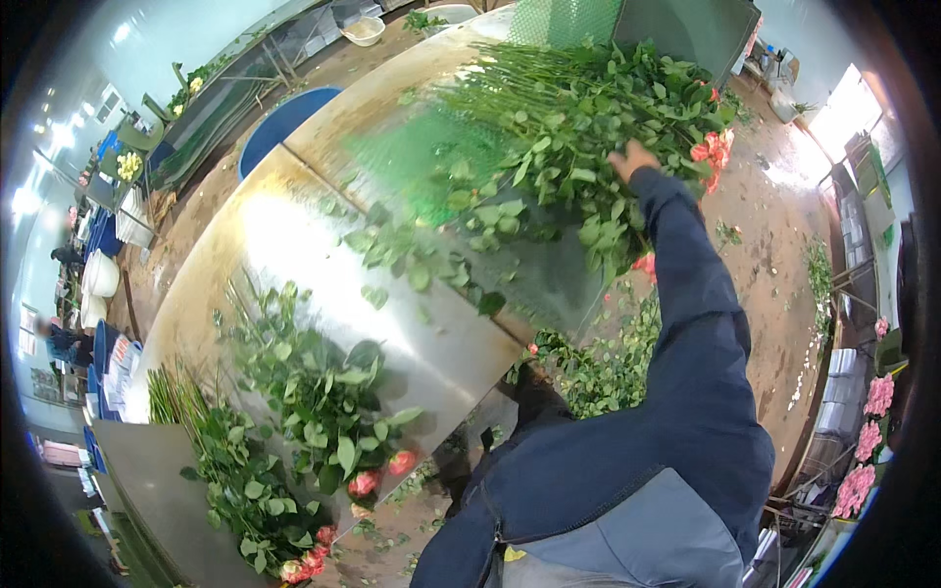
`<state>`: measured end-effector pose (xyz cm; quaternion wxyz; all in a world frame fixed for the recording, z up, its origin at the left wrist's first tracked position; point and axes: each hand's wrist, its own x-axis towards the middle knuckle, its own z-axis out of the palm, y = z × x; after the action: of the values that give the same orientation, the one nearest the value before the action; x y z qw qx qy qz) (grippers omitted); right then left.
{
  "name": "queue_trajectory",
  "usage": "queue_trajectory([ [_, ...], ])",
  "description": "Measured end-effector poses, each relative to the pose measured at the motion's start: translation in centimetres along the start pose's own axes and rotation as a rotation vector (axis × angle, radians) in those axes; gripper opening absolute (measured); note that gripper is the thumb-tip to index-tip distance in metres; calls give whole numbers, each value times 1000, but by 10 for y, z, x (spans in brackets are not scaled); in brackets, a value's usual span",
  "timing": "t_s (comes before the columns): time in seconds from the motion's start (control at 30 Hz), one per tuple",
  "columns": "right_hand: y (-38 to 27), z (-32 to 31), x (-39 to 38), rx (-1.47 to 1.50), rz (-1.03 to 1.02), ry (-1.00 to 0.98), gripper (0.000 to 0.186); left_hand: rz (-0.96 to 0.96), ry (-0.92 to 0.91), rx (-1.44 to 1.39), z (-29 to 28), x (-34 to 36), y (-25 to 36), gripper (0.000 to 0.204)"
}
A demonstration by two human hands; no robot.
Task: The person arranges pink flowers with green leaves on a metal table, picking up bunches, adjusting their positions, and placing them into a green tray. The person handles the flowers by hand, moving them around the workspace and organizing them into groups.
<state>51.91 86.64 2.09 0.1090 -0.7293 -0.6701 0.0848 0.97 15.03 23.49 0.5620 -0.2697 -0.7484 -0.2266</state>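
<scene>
My right hand (637,159) reaches out over a big heap of cut roses (588,127) at the far right of the metal table. Its visible fingers look parted among the leaves, with no stem plainly in them. The heap's stems point left, and its coral-pink rose heads (713,152) hang over the right edge. My left hand is out of view. At the near left lie two smaller bunches of roses, one (314,382) beside the other (235,480), with pink and cream heads toward me.
Green netting (421,162) lies on the metal table (284,245), with loose leafy sprigs (421,255) across its middle. Upright panels stand at the far right (686,34) and near left (147,490). A blue tub (284,127) is beyond the table. Fallen leaves (608,363) cover the floor beside me.
</scene>
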Motion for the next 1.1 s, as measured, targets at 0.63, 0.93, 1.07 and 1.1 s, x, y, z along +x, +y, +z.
queue_trajectory([
  [0.63, 82, -13, 91, 58, -292, -112, 72, -985, -2158, -1321, 229, -274, 712, 113],
  [0.93, 5, -12, 44, -118, -425, -316, 50, -1439, -1964, -1593, 220, -257, 706, 105],
  [1.07, -29, -30, 30, 120, -513, -471, 44, -1464, -1854, -1695, 225, -235, 675, 97],
  [1.1, -34, -27, 28, 355, -476, -648, 41, -1564, -1806, -1638, 221, -226, 663, 95],
])
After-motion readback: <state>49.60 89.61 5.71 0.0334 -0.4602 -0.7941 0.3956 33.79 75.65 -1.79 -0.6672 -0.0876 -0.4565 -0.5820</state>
